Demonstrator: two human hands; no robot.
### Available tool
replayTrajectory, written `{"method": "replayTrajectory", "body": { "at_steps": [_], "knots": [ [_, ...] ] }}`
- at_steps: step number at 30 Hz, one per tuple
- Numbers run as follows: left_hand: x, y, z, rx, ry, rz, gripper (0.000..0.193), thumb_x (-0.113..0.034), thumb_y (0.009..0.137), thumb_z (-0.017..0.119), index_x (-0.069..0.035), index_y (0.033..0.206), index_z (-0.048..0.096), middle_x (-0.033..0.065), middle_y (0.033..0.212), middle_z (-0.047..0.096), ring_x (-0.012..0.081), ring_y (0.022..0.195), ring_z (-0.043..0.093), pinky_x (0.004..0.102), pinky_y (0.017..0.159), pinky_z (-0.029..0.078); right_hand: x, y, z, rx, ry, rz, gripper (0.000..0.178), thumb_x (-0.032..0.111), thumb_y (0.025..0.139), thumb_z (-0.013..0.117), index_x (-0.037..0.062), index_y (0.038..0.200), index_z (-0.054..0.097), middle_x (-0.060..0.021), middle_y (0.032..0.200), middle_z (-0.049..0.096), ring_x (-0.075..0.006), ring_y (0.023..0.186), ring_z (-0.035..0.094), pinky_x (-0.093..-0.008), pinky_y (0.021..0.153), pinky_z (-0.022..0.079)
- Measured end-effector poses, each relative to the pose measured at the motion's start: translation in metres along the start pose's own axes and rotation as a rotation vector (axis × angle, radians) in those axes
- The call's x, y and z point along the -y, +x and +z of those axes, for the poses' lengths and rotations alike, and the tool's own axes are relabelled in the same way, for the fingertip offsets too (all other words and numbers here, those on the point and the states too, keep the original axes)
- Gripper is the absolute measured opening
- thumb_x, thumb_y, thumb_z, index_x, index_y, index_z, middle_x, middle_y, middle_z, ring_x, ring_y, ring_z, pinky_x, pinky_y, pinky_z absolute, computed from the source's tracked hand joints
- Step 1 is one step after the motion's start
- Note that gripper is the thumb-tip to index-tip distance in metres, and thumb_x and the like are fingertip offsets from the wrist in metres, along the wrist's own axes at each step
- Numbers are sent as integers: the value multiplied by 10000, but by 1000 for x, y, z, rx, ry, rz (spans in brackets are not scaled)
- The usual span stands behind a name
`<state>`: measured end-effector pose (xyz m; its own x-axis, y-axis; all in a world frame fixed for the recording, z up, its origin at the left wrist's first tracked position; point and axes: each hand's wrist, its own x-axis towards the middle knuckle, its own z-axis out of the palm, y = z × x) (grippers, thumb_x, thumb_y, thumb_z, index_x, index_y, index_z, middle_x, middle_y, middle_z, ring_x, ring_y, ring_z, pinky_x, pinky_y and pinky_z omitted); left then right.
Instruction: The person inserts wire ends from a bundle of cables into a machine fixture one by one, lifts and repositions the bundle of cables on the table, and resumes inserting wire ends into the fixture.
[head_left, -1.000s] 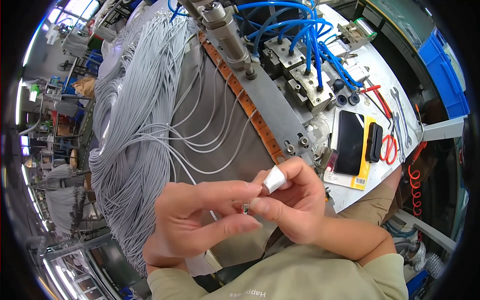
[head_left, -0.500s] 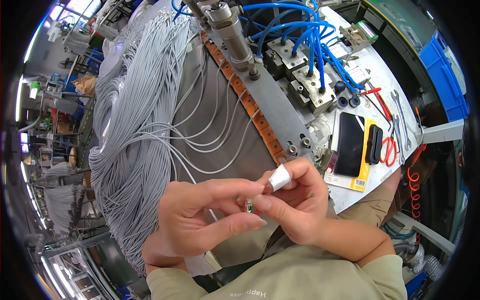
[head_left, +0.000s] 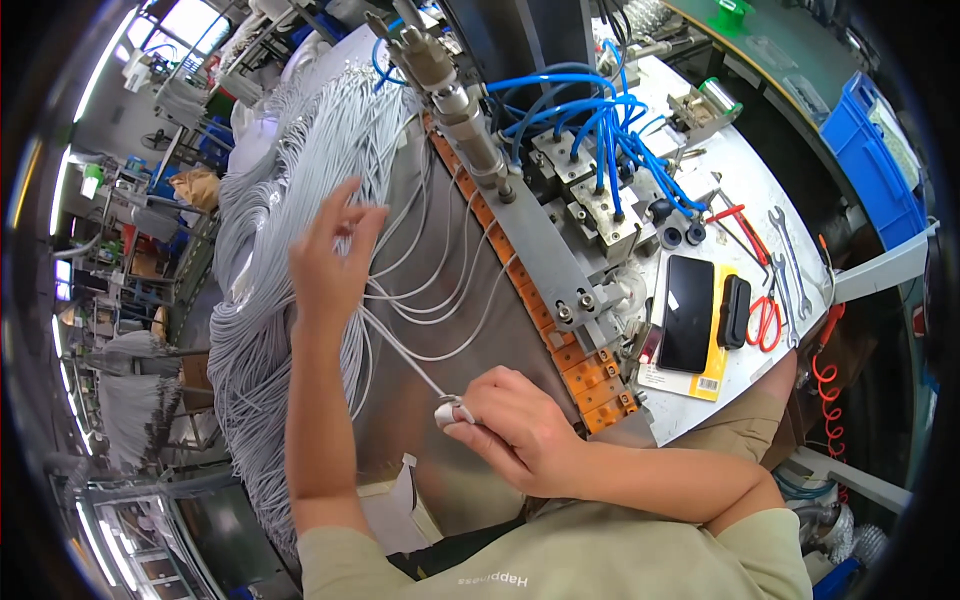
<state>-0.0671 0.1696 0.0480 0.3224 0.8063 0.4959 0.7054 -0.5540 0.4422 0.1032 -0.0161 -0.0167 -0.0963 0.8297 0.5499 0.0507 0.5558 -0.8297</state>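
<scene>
A grey cable (head_left: 405,350) runs from the bundle to my right hand (head_left: 525,425), whose fingers are closed on its end. White wrapping (head_left: 447,412) covers one fingertip of that hand; the cable's tip is hidden in the grip. My left hand (head_left: 335,245) is raised over the large bundle of grey cables (head_left: 270,260), its fingers bent and partly apart, with nothing visible in them. Several more grey cables curve from the bundle to an orange fixture strip (head_left: 565,352), right of my hands.
Beside the strip stands a metal press with a cylinder (head_left: 470,135) and blue air hoses (head_left: 610,120). To the right lie a black phone (head_left: 688,312), red-handled scissors (head_left: 765,322) and wrenches (head_left: 797,265). A blue bin (head_left: 865,165) is at far right.
My left hand has left the small cable end and moved up and away over the bundle. My right hand has moved slightly down and left, still gripping the cable. The view has shifted.
</scene>
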Motion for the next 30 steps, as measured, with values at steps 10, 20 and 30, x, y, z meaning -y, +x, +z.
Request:
{"method": "replayTrajectory", "body": {
  "at_steps": [10, 20, 30],
  "knots": [
    [-56, -17, -37, 977, -147, 395, 440, -68, 745, 711, -58, 1183, 671, 115, 1113, 690, 279, 1002, 648, 393, 857, 516, 7, -2, -11, -220, 6, 105, 204, 30, 910, 665, -17, 1107, 639, -137, 1006, 593, -216, 801, 556, -301, 675, 465],
    [82, 83, -10, 68, 274, -201, 690, -529, 823, 733, -7, 1257, 608, 228, 1289, 614, 295, 1184, 611, 466, 996, 476, 14, 3, -1, -87, -7, 1, 383, -3, 866, 703, -20, 1206, 525, -129, 990, 589, -190, 708, 559, -292, 623, 475],
    [77, 80, 76, 469, 1103, 22, 789, -444, 742, 766, -197, 1434, 479, 133, 1555, 349, 425, 1416, 323, 793, 1022, 220, 10, -7, -3, 14, -96, -52, 397, -1, 829, 730, -14, 1184, 552, -118, 950, 600, -217, 673, 569, -323, 584, 470]
  ]
}}
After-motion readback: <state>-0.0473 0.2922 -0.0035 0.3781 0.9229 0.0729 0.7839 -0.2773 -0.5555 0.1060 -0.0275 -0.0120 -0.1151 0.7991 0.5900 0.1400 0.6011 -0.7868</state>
